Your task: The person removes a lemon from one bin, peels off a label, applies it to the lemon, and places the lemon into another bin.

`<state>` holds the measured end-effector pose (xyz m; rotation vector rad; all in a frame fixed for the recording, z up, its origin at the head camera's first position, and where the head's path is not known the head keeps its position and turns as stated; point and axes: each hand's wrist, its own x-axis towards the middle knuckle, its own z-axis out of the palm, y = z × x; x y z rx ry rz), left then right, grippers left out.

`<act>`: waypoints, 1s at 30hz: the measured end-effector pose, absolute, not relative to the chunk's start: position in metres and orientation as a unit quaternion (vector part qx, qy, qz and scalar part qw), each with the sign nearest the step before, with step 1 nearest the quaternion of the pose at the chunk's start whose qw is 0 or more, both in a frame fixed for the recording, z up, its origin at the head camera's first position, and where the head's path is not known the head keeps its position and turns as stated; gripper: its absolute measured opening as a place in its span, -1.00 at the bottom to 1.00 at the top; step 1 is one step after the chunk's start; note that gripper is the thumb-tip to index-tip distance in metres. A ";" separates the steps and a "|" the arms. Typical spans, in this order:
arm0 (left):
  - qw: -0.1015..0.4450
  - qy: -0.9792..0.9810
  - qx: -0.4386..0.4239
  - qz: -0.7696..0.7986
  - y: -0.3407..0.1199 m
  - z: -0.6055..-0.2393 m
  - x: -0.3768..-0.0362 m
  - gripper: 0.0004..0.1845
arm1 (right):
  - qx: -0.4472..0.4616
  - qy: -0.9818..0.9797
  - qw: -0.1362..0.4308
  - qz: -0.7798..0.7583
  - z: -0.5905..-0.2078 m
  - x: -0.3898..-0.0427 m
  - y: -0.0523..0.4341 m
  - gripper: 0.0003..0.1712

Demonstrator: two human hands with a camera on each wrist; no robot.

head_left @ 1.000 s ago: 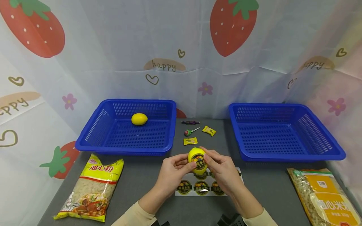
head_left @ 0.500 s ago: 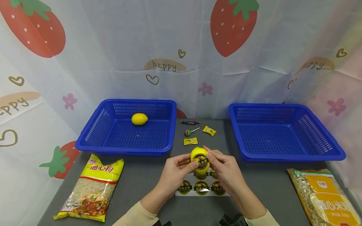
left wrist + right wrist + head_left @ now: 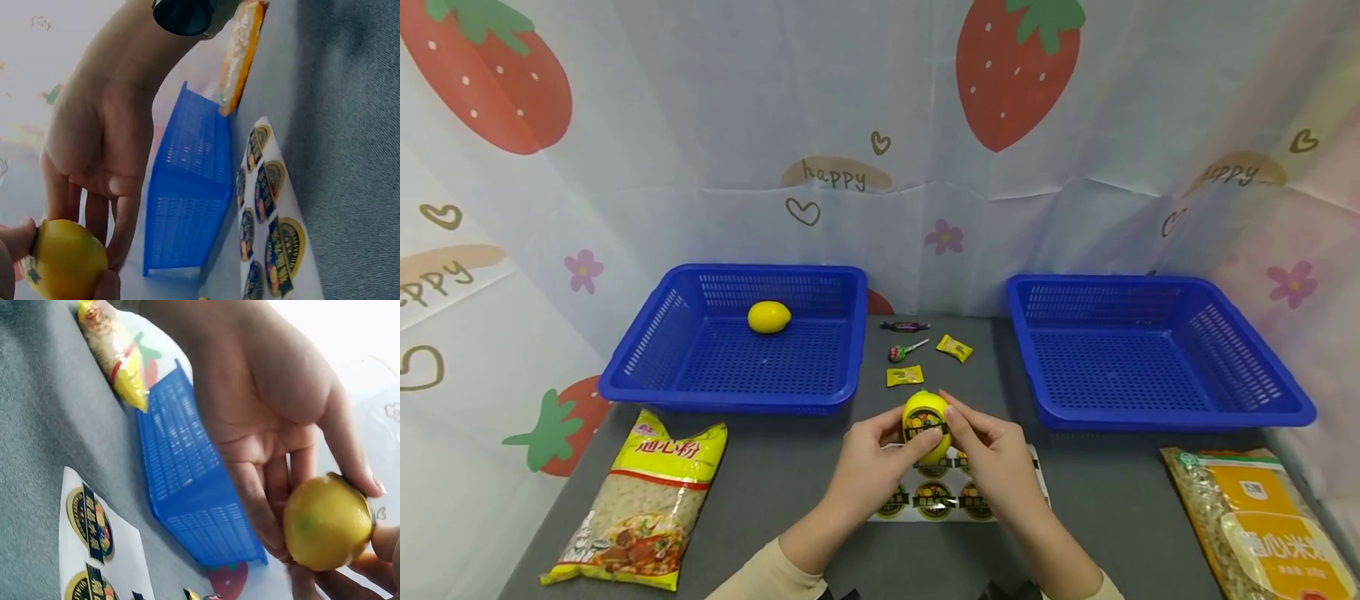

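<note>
Here both hands, left hand (image 3: 868,462) & right hand (image 3: 992,458), pinch lemon (image 3: 926,421) betw. baskets, above sticker sheet (image 3: 955,496).

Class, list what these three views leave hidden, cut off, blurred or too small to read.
- Sticker sheet, head view: part hidden by both hands.
- Sticker text on the held lemon, head view: too small; left hand and right hand cover its sides.
- Right bag, head view: cut off by the frame edge.
- Candies, head view: too small to identify.
</note>
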<state>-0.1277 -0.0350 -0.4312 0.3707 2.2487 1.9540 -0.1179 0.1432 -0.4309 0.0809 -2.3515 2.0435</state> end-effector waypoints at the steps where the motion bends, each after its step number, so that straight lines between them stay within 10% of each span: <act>1: 0.065 0.754 0.120 0.643 -0.034 -0.430 -0.127 -0.45 | 0.024 -0.762 0.019 0.647 -0.431 -0.117 0.142 -0.50; 30: 0.042 0.694 0.125 0.708 -0.033 -0.429 -0.128 -0.53 | 0.027 -0.695 0.019 0.718 -0.422 -0.120 0.145 -0.49</act>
